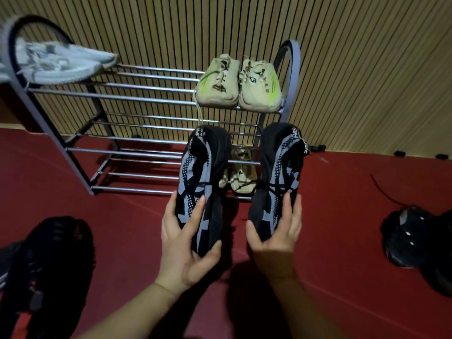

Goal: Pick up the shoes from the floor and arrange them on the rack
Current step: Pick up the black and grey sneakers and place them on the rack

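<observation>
You hold one black-and-grey knit shoe in each hand. The left shoe [203,189] and the right shoe [278,177] are soft, sock-like uppers with a woven grey pattern of dots and bands on black, thin black laces crossing mid-foot, and white lettering at the ends pointing away from you. Both hang in the air in front of the rack [146,104], apart from each other and roughly parallel, pointing toward the wall.

Your left hand [186,243] cups the near end of its shoe from below, thumb wrapped round the right side, fingers spread up the knit on the left. Your right hand [276,231] mirrors it: thumb on the left edge, fingers laid along the upper. Both forearms reach forward from the bottom of the view, bare.

The rack is made of thin chromed tubes in tiers, with dark arched end frames. On its top tier, at the right, sits a pale beige knit pair [238,86] with neon-green streaks, side by side and touching. A whitish mesh sneaker [61,63] rests at the top left, blurred. Another beige shoe [242,172] shows on a lower tier between your two shoes.

Dark shoes [420,238] lie on the red floor [122,216] at right, and a black blurred shape [49,260] lies at left. Behind stands a ribbed, slatted tan wall [354,69].
</observation>
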Available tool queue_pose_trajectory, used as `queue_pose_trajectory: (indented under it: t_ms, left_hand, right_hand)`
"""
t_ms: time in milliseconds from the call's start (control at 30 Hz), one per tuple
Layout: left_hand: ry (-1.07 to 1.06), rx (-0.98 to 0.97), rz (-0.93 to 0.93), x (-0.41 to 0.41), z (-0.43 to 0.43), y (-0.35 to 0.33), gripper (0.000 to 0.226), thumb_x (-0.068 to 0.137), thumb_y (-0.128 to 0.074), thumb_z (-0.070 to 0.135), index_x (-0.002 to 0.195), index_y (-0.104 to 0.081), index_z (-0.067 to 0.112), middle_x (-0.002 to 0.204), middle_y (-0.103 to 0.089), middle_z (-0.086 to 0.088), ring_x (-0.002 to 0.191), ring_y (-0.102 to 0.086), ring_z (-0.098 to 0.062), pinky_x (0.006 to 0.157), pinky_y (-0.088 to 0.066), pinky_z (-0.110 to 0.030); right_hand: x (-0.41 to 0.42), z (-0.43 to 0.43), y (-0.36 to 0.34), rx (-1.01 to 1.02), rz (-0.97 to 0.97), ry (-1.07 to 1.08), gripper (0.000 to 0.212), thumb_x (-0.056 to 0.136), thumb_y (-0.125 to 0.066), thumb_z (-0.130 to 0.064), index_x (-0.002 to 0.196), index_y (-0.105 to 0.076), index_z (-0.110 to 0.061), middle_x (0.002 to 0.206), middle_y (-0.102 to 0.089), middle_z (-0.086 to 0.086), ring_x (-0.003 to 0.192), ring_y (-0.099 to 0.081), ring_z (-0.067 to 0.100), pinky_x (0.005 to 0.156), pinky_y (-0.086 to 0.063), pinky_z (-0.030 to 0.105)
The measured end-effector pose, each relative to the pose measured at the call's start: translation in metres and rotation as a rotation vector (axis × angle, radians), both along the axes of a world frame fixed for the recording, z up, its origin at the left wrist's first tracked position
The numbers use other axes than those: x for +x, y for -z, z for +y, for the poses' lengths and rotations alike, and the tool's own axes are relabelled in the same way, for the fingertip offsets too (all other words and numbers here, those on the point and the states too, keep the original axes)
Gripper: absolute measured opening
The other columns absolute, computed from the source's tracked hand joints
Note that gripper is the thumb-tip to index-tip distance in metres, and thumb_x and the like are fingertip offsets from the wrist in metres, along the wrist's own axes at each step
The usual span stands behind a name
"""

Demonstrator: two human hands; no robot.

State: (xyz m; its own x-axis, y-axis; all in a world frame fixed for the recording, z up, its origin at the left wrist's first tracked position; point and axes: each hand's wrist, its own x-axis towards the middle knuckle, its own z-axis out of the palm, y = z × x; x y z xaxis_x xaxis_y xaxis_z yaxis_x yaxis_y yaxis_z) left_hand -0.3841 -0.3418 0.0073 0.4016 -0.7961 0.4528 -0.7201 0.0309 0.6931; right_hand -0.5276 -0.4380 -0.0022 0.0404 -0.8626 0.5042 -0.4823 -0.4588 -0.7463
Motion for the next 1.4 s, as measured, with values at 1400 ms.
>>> queue_pose_trajectory:
  t_ms: [1400]
  left_hand:
    - [0.109, 0.530, 0.005, 0.248, -0.079, -0.182, 0.079, 0.078, -0.063, 0.054, 0.144, -0.020, 0.050, 0.157, 0.017, -0.001, 0.145, -0.011, -0.029, 0.115, -0.012, -0.034]
  right_hand:
    - [0.218, -0.118, -0.204, 0.205, 0.741, -0.500, 0.097, 0.076, -0.057, -0.066, 0.150, -0.001, -0.036, 0.159, -0.007, 0.006, 0.146, -0.010, 0.025, 0.118, -0.017, 0.048]
